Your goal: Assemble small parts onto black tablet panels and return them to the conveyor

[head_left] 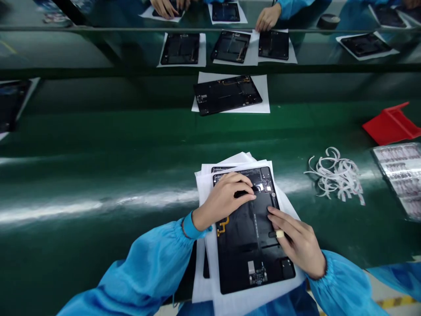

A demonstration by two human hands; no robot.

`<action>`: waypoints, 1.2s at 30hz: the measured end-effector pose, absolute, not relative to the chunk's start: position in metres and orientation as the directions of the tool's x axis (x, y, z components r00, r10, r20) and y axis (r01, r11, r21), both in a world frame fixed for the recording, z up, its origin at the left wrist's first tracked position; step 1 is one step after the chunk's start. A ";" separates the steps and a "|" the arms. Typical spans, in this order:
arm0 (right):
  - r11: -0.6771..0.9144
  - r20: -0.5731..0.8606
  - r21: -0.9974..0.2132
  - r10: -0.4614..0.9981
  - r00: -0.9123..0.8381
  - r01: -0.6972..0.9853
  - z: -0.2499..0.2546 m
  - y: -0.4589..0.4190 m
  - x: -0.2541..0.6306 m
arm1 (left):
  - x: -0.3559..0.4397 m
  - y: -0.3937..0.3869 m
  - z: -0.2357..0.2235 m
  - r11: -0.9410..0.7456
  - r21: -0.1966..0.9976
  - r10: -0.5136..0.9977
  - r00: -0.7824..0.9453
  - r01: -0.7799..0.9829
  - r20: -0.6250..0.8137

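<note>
While both hands work over it, the open black panel (240, 250) lies at the lower centre of the frame, slightly turned, on white sheets (219, 296) stacked on the green table (98, 180). Another dark panel edge shows beneath the upper sheet.

The left hand (228, 193) reaches across the panel's upper part, its fingers bent and the thumb brought close to them; whether something is pinched there cannot be told. The right hand (297, 239) is at the panel's right edge, partly open, with the fingers loosely curved (one wears a pale yellow cover (280, 233), with a small dark piece just beside it). Whether it grips that piece is unclear.

An orange ribbon (223, 226) runs near the panel's left edge, and a small circuit board (258, 275) sits near its bottom.

At the right of the frame are a tangle of curled white strips (338, 173), a clear tray (403, 171) of small parts and, above the tray, a red holder (391, 126). Toward the upper centre, a separate panel (226, 95) lies askew on white paper (265, 105). Beyond it, three more panels (231, 46) form a row, with another person's hand (269, 17) at the rightmost.
</note>
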State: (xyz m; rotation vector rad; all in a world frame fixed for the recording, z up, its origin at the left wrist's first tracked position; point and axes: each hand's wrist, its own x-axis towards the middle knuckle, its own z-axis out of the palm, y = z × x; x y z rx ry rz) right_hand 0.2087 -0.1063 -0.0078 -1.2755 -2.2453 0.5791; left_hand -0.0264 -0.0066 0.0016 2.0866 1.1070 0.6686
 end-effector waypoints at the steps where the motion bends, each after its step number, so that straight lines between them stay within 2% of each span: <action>1: 0.471 0.203 -0.580 0.874 -0.442 0.665 -0.007 -0.107 0.208 | -0.026 -0.007 0.002 -0.414 0.754 0.852 0.508 0.509 0.125; 10: 0.469 0.210 -0.560 0.878 -0.431 0.683 -0.008 -0.106 0.206 | -0.026 -0.008 0.000 -0.426 0.736 0.854 0.502 0.527 0.135; 13: 0.518 0.205 -0.473 0.852 -0.483 0.713 0.002 -0.111 0.207 | -0.026 -0.009 -0.002 -0.433 0.733 0.854 0.500 0.525 0.146; 17: 0.681 0.156 -0.319 0.724 -0.672 0.659 0.021 -0.129 0.208 | -0.026 -0.010 -0.001 -0.425 0.743 0.857 0.493 0.517 0.147; 20: 0.750 0.164 -0.275 0.653 -0.739 0.602 0.025 -0.131 0.204 | -0.027 -0.011 0.000 -0.418 0.744 0.861 0.489 0.521 0.142; 24: 0.720 0.099 -0.245 0.685 -0.722 0.650 0.022 -0.101 0.194 | -0.026 -0.011 0.000 -0.400 0.759 0.866 0.483 0.514 0.130; 28: 0.680 0.079 -0.253 0.724 -0.686 0.688 0.022 -0.067 0.179 | -0.023 -0.011 0.007 -0.256 0.864 0.918 0.390 0.433 0.076; 30: 0.679 0.105 -0.267 0.726 -0.680 0.684 0.023 -0.063 0.178 | -0.027 -0.007 0.014 -0.149 0.938 0.949 0.312 0.312 0.047; 32: 0.641 0.158 -0.331 0.762 -0.628 0.693 0.025 -0.069 0.186 | -0.040 0.004 0.022 -0.071 0.977 0.977 0.213 0.200 0.027; 34: 0.510 0.191 -0.444 0.857 -0.478 0.737 0.026 -0.082 0.202 | -0.063 0.023 0.025 -0.027 0.986 0.998 0.064 0.167 0.016; 36: 0.287 0.131 -0.538 0.957 -0.258 0.793 0.025 -0.099 0.219 | -0.094 0.049 0.022 0.006 0.980 0.991 -0.134 0.199 0.021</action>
